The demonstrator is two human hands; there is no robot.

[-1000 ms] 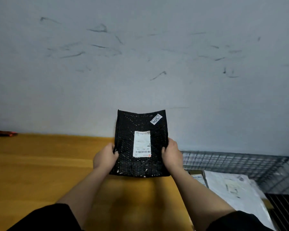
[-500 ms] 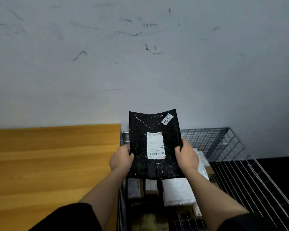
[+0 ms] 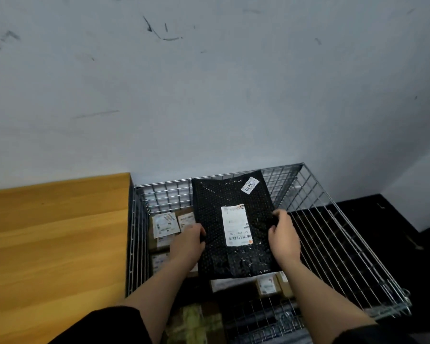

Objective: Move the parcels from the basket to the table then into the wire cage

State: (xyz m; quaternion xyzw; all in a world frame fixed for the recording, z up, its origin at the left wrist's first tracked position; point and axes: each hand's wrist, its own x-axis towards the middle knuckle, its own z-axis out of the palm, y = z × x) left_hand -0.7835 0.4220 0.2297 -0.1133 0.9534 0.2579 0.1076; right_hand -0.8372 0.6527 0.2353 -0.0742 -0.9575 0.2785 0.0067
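A flat black bubble mailer parcel (image 3: 231, 254) with a white shipping label and a small "5270" sticker is held over the open wire cage (image 3: 333, 234). My left hand (image 3: 188, 244) grips its left edge and my right hand (image 3: 283, 238) grips its right edge. The parcel leans away from me, its top reaching the cage's back wall. Inside the cage below lie several brown boxes and white parcels (image 3: 165, 224), partly hidden by the black parcel and my arms.
The wooden table (image 3: 55, 244) stands directly left of the cage, touching its left wall. A grey scuffed wall rises behind both. Dark floor (image 3: 395, 234) lies right of the cage. The basket is out of view.
The black parcel moved with both hands from above the table to the right, over the cage, and down toward the parcels inside. The view followed to the right.
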